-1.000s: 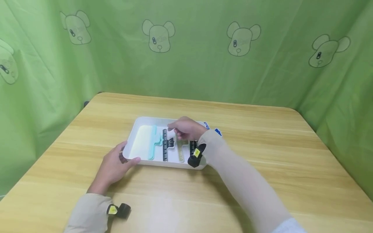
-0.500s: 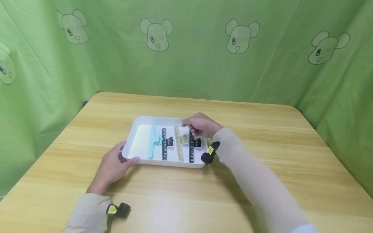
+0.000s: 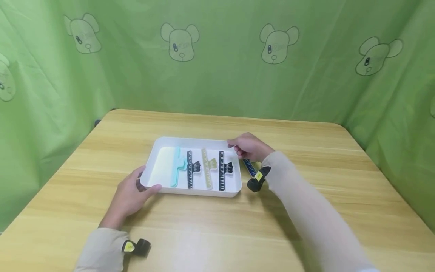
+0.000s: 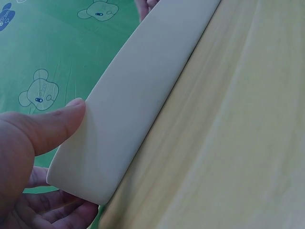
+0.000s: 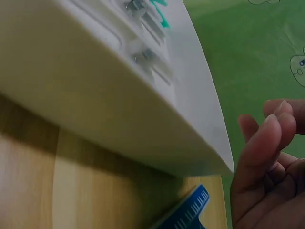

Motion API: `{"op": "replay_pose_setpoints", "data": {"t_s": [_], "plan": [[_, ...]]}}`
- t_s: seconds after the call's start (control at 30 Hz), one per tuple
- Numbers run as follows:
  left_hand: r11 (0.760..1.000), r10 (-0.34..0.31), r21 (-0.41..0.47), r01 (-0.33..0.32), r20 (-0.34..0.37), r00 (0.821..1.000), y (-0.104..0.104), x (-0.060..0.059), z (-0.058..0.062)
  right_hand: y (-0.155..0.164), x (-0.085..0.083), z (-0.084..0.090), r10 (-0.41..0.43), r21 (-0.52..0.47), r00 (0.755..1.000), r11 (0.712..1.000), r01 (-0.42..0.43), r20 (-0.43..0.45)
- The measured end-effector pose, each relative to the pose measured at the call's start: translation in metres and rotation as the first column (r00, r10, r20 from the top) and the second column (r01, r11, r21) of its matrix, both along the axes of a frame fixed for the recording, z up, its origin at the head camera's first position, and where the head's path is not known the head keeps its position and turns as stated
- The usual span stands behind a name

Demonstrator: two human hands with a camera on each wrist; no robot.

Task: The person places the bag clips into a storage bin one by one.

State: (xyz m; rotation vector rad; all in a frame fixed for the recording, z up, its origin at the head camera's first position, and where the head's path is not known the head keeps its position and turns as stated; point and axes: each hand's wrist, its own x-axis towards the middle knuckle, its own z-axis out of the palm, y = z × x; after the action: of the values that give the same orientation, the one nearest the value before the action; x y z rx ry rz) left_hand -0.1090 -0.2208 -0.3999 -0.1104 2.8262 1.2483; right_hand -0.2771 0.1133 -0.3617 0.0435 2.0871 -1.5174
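A white tray (image 3: 198, 192) stands on the wooden table. My left hand (image 3: 130, 196) grips its near left corner, thumb on the rim and fingers curled beneath, as the left wrist view shows. Inside lie a teal clip (image 3: 176, 170), a black piano-key clip (image 3: 190, 170), a gold clip (image 3: 207, 170) and another black piano-key clip (image 3: 222, 172), side by side. My right hand (image 3: 250, 146) hovers by the far right corner, fingers loosely bent. Nothing shows between its fingers (image 5: 267, 143) in the right wrist view. A blue piano-key clip (image 3: 249, 167) lies outside the tray, partly hidden by my right arm.
Something yellowish (image 3: 257, 165) shows beside the blue clip, mostly covered by my wrist. The wooden table (image 3: 190, 234) extends all around the tray. A green curtain (image 3: 224, 83) with bear-head prints hangs behind and at both sides.
My right hand has moved right, from over the middle of the tray to its far right corner, uncovering the gold and right-hand black clips. My left hand keeps its grip.
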Motion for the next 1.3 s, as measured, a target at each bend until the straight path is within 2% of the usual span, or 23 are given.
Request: {"op": "replay_pose_setpoints", "data": {"t_s": [0.17,0.43,0.57,0.77,0.97,1.17,1.3], "plan": [[1.0,0.001,-0.001,-0.001,0.0,1.0,0.0,0.0,-0.001,0.019,-0.004,0.0,-0.005,0.101,0.998,0.995,0.011,-0.058],[1.0,0.012,0.003,-0.012,0.012,1.0,-0.001,0.002,-0.001,0.039,-0.007,-0.004,0.007,0.282,0.993,0.959,0.027,-0.121],[1.0,0.01,-0.001,-0.01,0.007,1.0,-0.002,0.003,0.0,0.043,-0.006,-0.005,0.052,0.367,0.986,0.93,0.011,-0.161],[1.0,-0.003,0.005,0.003,-0.017,1.0,-0.002,0.002,-0.002,0.049,-0.004,-0.007,0.107,0.514,0.974,0.858,0.01,-0.198],[1.0,-0.008,-0.014,0.007,-0.027,1.0,-0.002,-0.001,-0.003,0.052,-0.002,-0.006,0.107,0.578,0.974,0.816,0.03,-0.201],[1.0,-0.002,-0.019,0.001,-0.016,1.0,-0.002,-0.002,-0.004,0.053,-0.002,-0.01,0.152,0.623,0.972,0.782,-0.006,-0.181],[1.0,0.001,-0.013,-0.001,-0.013,1.0,-0.001,-0.002,-0.005,0.054,-0.001,-0.014,0.168,0.623,0.973,0.781,-0.034,-0.158]]}}
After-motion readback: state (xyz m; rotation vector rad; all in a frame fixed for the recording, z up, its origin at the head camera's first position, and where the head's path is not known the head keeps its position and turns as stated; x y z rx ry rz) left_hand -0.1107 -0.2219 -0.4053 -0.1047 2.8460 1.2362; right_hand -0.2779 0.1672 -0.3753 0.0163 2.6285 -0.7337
